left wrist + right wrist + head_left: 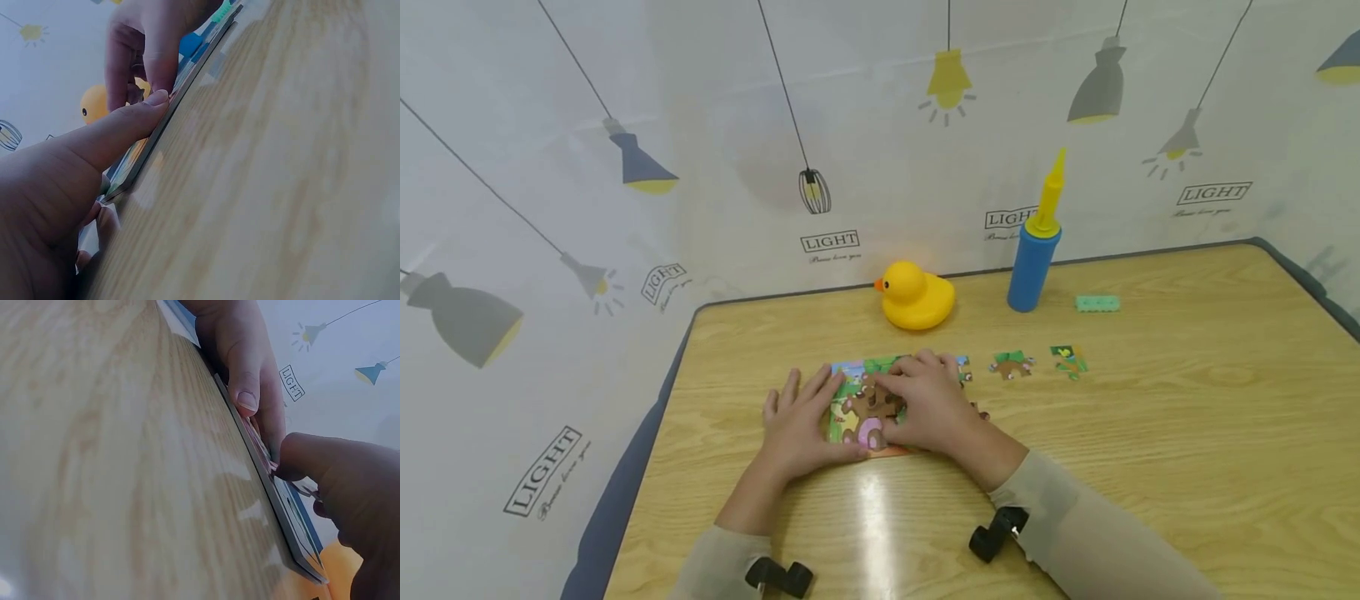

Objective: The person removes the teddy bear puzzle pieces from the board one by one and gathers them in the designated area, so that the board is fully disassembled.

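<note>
Lt wood-grain tabletop (1187,417), dark edging. Blue & yellow plastic hand pump (1033,267) upright nr far edge, R of ctr. Flat rectangular jigsaw w/ brown animal pic (856,412) lies toward L edge, btwn both hands. L hand (801,425): grip spread wide, fingers straight-ish at jigsaw's L side, thumb on its near edge. R hand (936,404): grip nearly closed, thumb & fingertips pinching a small tilted piece (303,486) over jigsaw. Yellow rubber-type duck (919,298) nr far edge, L of pump. Brown/green loose piece (1013,367) & green/orange loose piece (1069,361) R of jigsaw. Mint-green oblong block (1097,304) toward far R corner.
</note>
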Motion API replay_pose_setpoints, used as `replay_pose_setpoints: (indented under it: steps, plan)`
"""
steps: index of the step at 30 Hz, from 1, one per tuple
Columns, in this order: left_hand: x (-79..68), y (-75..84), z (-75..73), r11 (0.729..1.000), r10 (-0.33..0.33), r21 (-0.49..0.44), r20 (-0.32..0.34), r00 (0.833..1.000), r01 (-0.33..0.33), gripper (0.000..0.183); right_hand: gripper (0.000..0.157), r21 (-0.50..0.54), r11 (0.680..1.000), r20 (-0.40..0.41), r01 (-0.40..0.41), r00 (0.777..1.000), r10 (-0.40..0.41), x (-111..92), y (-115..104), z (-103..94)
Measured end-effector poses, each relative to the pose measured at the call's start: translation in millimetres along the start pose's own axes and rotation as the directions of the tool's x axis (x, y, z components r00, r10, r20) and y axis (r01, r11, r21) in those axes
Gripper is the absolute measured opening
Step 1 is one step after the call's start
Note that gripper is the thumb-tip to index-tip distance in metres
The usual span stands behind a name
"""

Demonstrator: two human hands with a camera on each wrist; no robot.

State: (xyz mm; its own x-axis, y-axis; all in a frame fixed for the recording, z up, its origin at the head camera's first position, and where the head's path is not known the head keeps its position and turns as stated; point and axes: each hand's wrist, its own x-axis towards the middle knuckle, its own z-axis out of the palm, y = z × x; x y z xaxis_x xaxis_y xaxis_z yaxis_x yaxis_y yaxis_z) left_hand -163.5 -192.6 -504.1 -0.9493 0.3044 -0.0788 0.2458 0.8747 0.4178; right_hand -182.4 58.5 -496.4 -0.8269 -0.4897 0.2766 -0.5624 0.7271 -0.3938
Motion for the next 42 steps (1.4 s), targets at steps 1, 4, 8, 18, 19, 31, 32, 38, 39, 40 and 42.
replay_pose_setpoints:
  steps: [1, 4, 8, 18, 19, 31, 32, 38, 39, 40, 42]
  plan:
    - [-0.2, -0.1, 0.3, 1.000, 0.002, -0.003, -0.004, 1.000, -0.002, 0.126, 0.066, -0.008, 1.000, -0.008, 0.019, 1.000, -0.019, -0.3, 0.2, 0.0]
    - [-0.6, -0.8, 0.8, 1.000, 0.006, -0.009, -0.013, 1.000, -0.006, 0.126, 0.061, -0.023, 0.999, -0.024, 0.044, 0.999, -0.044, -0.6, 1.2, 1.0]
    - [-0.1, -0.8, 0.6, 1.000, 0.006, -0.001, -0.012, 1.000, -0.006, 0.126, 0.052, -0.044, 0.998, -0.054, 0.040, 0.998, -0.043, -1.1, 3.4, 2.7]
    - [-1.0, -1.7, -0.8, 1.000, -0.013, 0.001, -0.001, 1.000, 0.013, 0.128, 0.033, 0.014, 0.998, -0.119, 0.066, 0.991, -0.063, -12.8, 6.2, 4.9]
    - [-1.1, -1.6, -1.5, 1.000, -0.012, 0.000, -0.002, 1.000, 0.012, 0.128, 0.032, 0.020, 0.997, -0.124, 0.071, 0.990, -0.068, -14.9, 6.8, 4.2]
    - [1.0, 0.2, 3.7, 1.000, 0.000, -0.008, -0.003, 1.000, 0.000, 0.130, 0.028, 0.123, 0.981, -0.225, 0.149, 0.967, -0.119, -45.9, 29.6, -7.6]
    - [1.1, 0.1, 4.0, 1.000, -0.001, -0.004, -0.003, 1.000, 0.001, 0.130, 0.027, 0.129, 0.980, -0.235, 0.154, 0.964, -0.121, -48.5, 32.5, -9.3]
    - [1.5, 0.0, 3.5, 1.000, 0.004, 0.007, -0.006, 1.000, -0.004, 0.130, 0.019, 0.140, 0.972, -0.311, 0.190, 0.940, -0.139, -66.8, 56.0, -23.1]
    - [1.3, -0.3, 3.3, 1.000, 0.006, 0.006, -0.007, 1.000, -0.006, 0.130, 0.018, 0.141, 0.971, -0.321, 0.191, 0.937, -0.138, -69.9, 60.6, -25.4]
    - [1.0, -0.2, 2.9, 1.000, 0.005, 0.006, -0.008, 1.000, -0.005, 0.130, 0.018, 0.137, 0.972, -0.329, 0.189, 0.935, -0.135, -73.0, 65.1, -27.9]
    - [0.1, -0.3, 2.4, 1.000, 0.002, 0.007, -0.008, 1.000, -0.002, 0.129, 0.018, 0.137, 0.975, -0.335, 0.174, 0.935, -0.120, -79.1, 74.4, -31.9]
